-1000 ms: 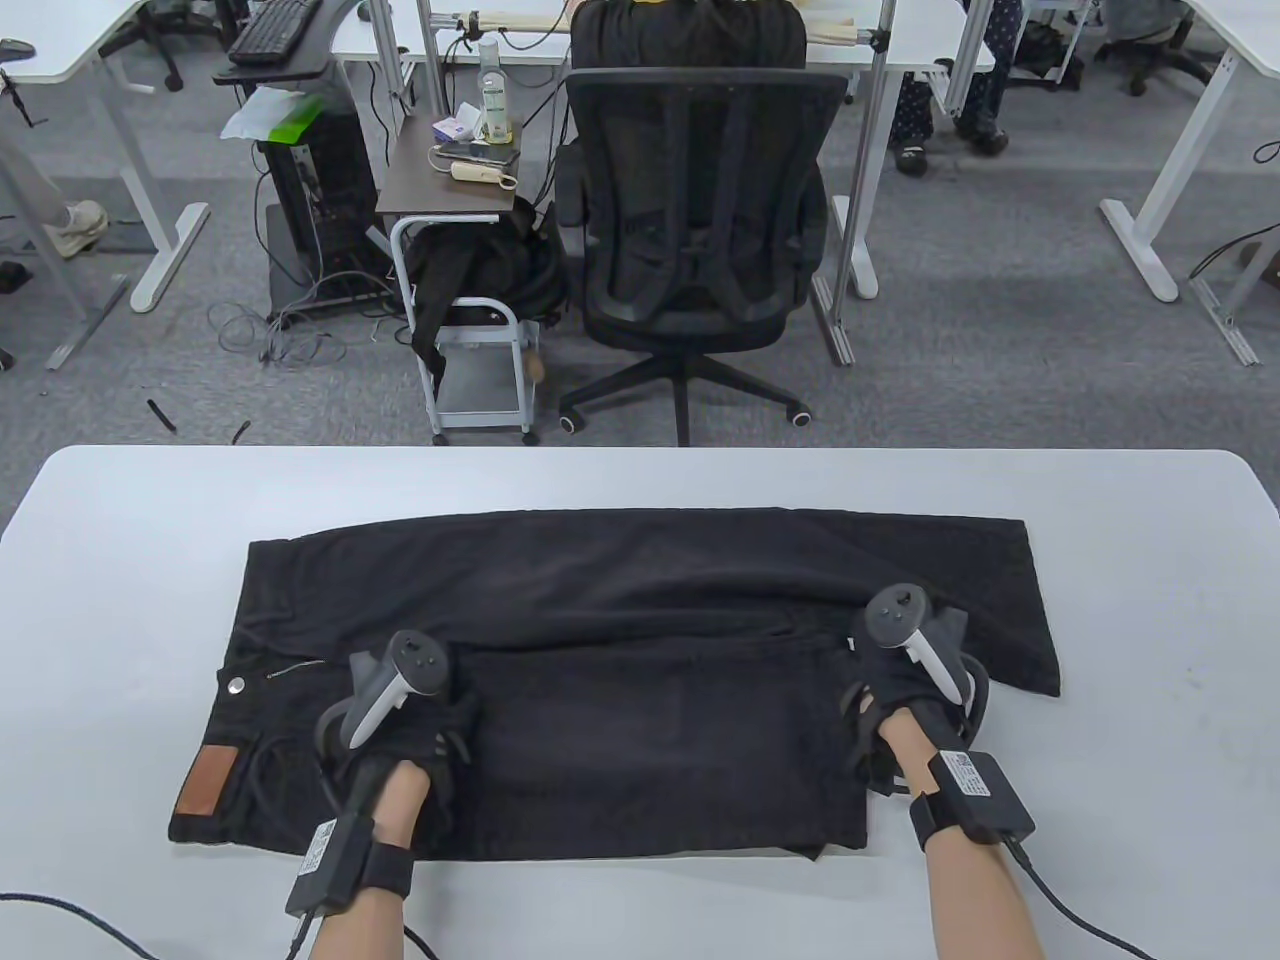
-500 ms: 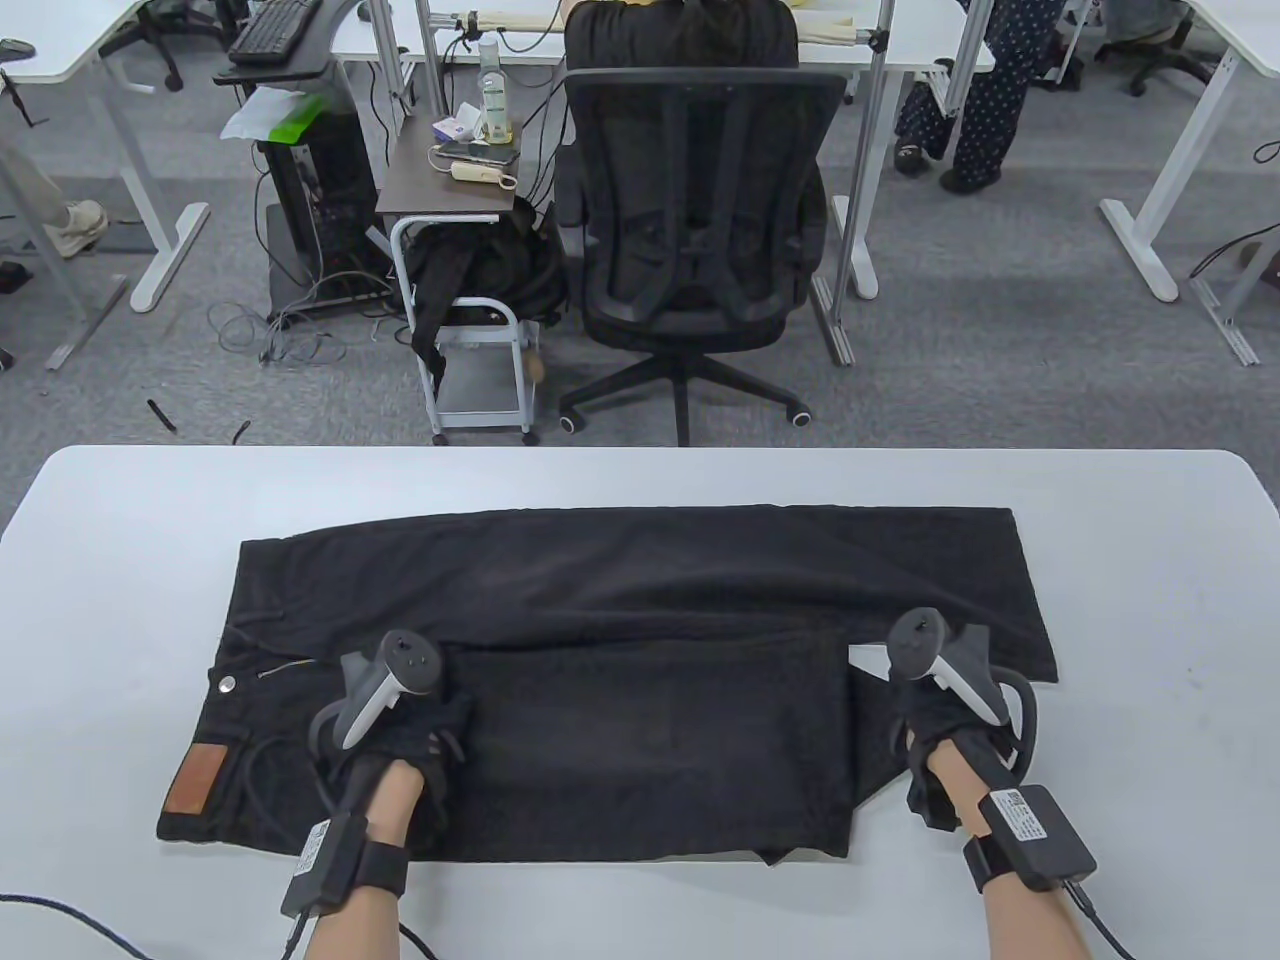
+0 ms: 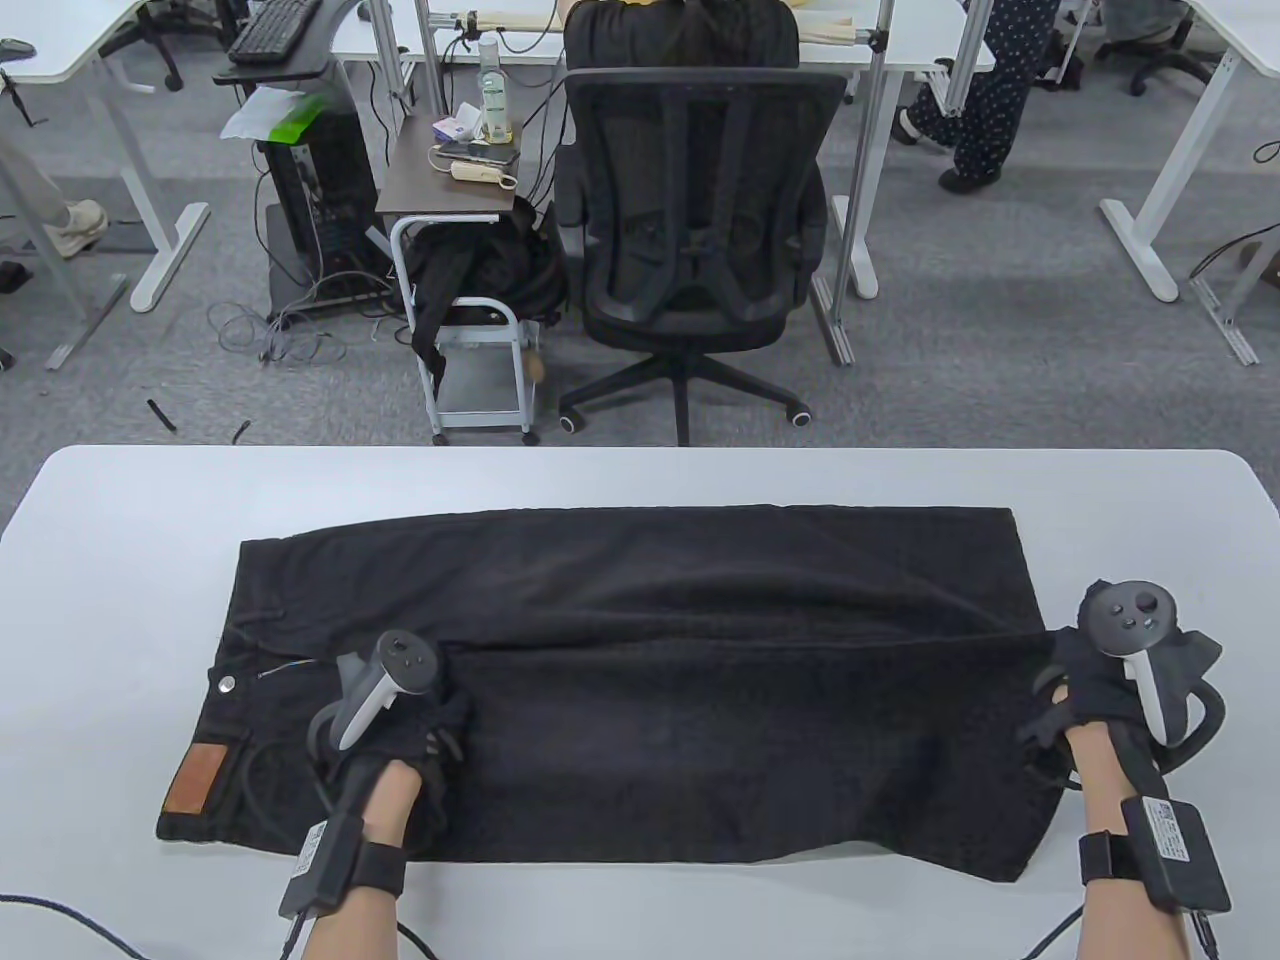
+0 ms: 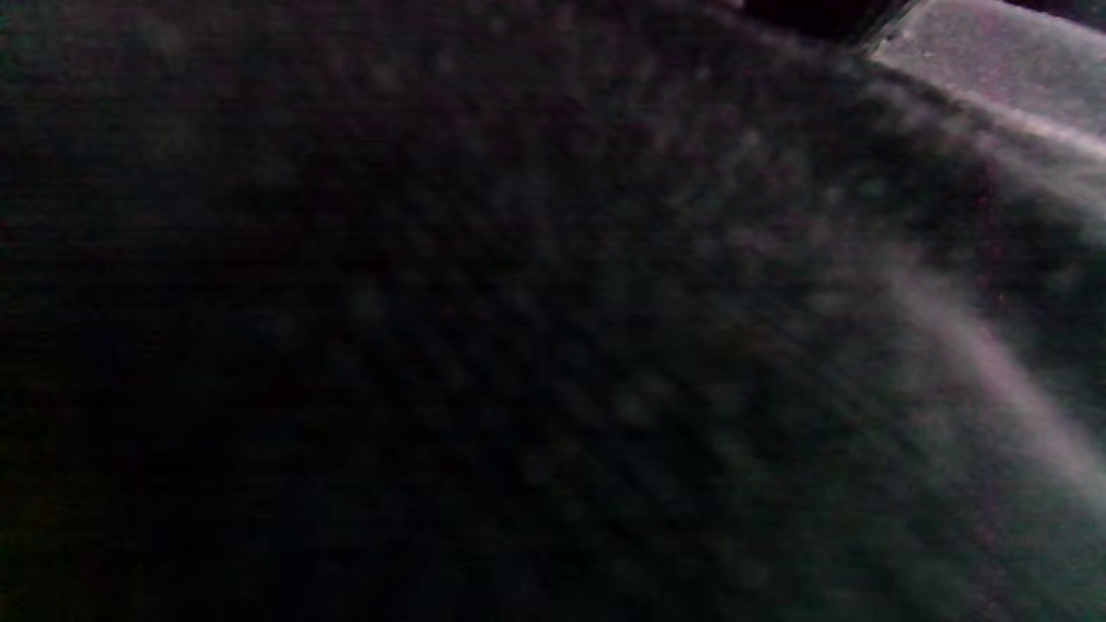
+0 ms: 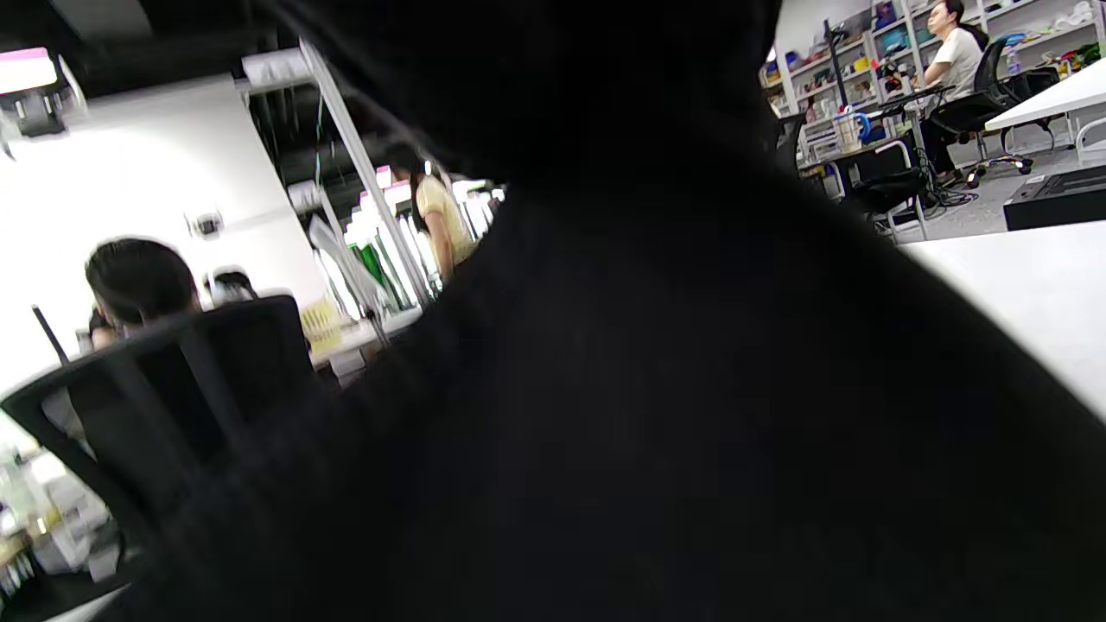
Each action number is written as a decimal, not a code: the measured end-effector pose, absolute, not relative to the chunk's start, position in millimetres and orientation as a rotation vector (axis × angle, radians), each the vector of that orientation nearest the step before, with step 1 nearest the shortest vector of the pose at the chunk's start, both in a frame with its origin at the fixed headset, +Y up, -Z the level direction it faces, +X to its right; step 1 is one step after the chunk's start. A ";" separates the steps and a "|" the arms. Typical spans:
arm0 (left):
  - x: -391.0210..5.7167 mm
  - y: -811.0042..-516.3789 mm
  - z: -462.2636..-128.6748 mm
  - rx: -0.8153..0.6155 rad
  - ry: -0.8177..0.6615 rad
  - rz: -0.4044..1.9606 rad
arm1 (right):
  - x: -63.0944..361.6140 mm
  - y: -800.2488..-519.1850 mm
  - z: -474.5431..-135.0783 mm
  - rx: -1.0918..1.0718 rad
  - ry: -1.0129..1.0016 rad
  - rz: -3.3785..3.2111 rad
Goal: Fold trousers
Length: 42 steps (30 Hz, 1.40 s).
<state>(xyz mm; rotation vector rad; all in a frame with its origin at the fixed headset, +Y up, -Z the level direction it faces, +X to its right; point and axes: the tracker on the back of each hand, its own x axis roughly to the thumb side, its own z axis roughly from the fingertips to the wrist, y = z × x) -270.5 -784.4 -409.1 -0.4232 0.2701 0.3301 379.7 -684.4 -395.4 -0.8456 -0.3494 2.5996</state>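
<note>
Black trousers (image 3: 640,600) lie flat across the white table (image 3: 640,475), with the waist to the left, showing a metal button (image 3: 227,684) and a brown leather patch (image 3: 198,780). My left hand (image 3: 420,725) rests on the near leg just right of the waistband; its wrist view shows only dark cloth (image 4: 432,345). My right hand (image 3: 1085,690) grips the hem end of the near leg at the trousers' right edge, and that leg is stretched out. Black cloth (image 5: 648,432) fills most of the right wrist view. The fingers of both hands are mostly hidden by the trackers.
A black office chair (image 3: 700,240) and a small cart (image 3: 460,200) stand on the floor beyond the table's far edge. Bare white tabletop shows to the left (image 3: 110,600) and right (image 3: 1180,540) of the trousers. Cables trail from both wrists off the near edge.
My right hand has moved right and a little nearer, drawing the near leg's folded-in end out to full length. The left hand has stayed in place on the cloth.
</note>
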 end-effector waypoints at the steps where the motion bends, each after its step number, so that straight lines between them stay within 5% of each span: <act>1: -270.5 -784.7 -409.3 -0.423 0.270 0.332 | 378.7 -691.1 -396.1 -0.821 -0.350 2.590; 5: -269.7 -784.3 -409.2 -0.424 0.270 0.330 | 370.7 -717.5 -399.1 -0.765 -0.069 2.702; 9: -270.0 -784.1 -408.9 -0.425 0.269 0.334 | 377.1 -748.2 -400.4 -0.558 0.006 2.430; 12: -269.5 -784.0 -408.4 -0.425 0.268 0.334 | 390.0 -761.8 -397.3 -0.791 0.028 2.432; 14: -269.4 -784.5 -409.2 -0.426 0.269 0.332 | 400.2 -775.1 -393.8 -1.092 0.320 2.639; 16: -269.0 -784.5 -409.2 -0.428 0.269 0.327 | 404.5 -785.5 -391.8 -1.099 0.548 2.631; 21: -269.4 -785.3 -410.2 -0.429 0.268 0.330 | 404.9 -789.7 -388.2 -0.929 0.200 2.449; 26: -269.2 -785.6 -410.4 -0.429 0.268 0.330 | 380.3 -754.8 -390.3 -0.709 -0.002 2.515; 29: -269.5 -786.2 -411.0 -0.430 0.268 0.329 | 361.1 -739.8 -393.5 -0.340 0.163 2.275; 33: -269.6 -786.8 -411.2 -0.430 0.267 0.331 | 339.7 -736.2 -399.2 -0.429 0.298 2.468; 38: -270.2 -787.1 -411.5 -0.431 0.266 0.334 | 320.4 -779.5 -402.9 -0.566 0.575 2.643; 42: -274.7 -786.0 -412.0 -0.433 0.275 0.339 | 313.6 -779.5 -402.4 -0.611 0.484 2.889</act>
